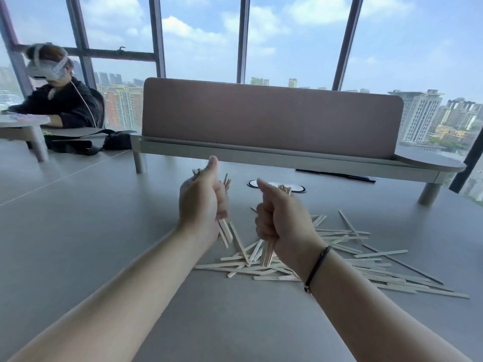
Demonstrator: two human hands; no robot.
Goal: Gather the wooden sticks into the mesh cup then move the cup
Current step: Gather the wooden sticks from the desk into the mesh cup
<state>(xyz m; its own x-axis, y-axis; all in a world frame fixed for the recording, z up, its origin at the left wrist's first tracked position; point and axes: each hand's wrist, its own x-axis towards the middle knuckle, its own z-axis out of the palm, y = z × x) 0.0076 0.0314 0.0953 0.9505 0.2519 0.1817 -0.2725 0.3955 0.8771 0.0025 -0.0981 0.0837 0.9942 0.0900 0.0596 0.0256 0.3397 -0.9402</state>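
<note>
Head view
Left hand: fist closed around a bundle of pale flat wooden sticks, held upright above the grey table
Right hand: fist closed on a second upright bundle, black cord bracelet on wrist
Loose sticks: scattered heap on table beneath and right of hands
Behind: pink padded divider panel on raised shelf; oval white-rimmed table port just beyond hands
Far left: seated person wearing headset
Open room: bare tabletop left and near edge
Mesh cup: cannot tell where

Two hands, each closed around one bundle of wooden sticks: left hand, right hand. One loose pile of sticks on one grey table, too many to count. One second person far left.
</note>
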